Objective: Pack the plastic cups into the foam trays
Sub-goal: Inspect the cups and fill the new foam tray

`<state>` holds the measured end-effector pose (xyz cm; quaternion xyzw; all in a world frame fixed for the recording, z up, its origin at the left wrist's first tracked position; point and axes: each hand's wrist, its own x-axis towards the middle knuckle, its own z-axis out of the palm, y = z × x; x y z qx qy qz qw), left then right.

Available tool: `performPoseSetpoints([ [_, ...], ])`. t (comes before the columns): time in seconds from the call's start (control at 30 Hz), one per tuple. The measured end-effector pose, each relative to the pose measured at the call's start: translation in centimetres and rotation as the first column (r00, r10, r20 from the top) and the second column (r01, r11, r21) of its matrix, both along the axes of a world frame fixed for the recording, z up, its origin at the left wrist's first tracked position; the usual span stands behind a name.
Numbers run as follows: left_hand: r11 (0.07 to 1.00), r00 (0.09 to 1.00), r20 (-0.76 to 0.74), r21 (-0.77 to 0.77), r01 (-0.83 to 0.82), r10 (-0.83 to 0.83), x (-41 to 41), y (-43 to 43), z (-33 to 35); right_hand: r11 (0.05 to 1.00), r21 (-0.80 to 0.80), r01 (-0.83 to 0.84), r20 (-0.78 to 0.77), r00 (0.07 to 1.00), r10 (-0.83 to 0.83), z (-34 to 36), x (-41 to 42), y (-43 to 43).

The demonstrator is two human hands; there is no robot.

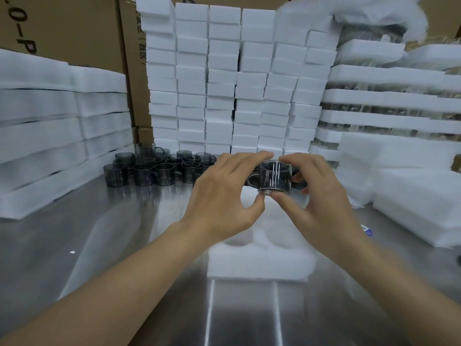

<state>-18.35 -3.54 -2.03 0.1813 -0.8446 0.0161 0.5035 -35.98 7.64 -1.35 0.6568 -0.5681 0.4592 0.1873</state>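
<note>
A smoky transparent plastic cup [274,177] with a handle hangs above the far end of a white foam tray [259,260]. My left hand [224,193] and my right hand [316,193] both pinch it, thumbs under its base and fingers on its rim. The tray lies on the steel table and shows round empty pockets near its front. Behind my left hand, several more dark cups [152,168] stand grouped on the table.
A wall of stacked white foam blocks [224,83] rises at the back. Foam sheets [50,136] pile up on the left, foam trays with cups [386,101] on the right. Cardboard boxes [62,28] stand behind. Loose foam pieces [419,203] lie at the right.
</note>
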Motion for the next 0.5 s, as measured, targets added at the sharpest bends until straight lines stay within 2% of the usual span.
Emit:
performPoseSetpoints([
  [0.13,1.0,1.0,-0.011,-0.024,-0.019,0.019,-0.1,0.0,-0.1,1.0,0.012,0.022,-0.055,0.998,-0.021,0.2,0.0,0.1],
  [0.23,1.0,0.999,-0.028,0.004,-0.019,0.02,-0.1,0.0,-0.1,0.999,0.034,0.028,-0.039,0.999,-0.027,0.2,-0.3,0.2],
  [0.37,0.997,0.999,-0.035,0.073,-0.005,0.007,0.0,0.0,-0.2,0.987,0.148,0.057,-0.028,0.998,-0.053,0.3,-1.0,0.1],
  [0.5,0.993,1.0,0.018,0.118,-0.018,0.016,-0.1,-0.3,-0.3,0.986,0.138,0.096,-0.066,0.994,-0.087,0.4,-1.1,0.3],
])
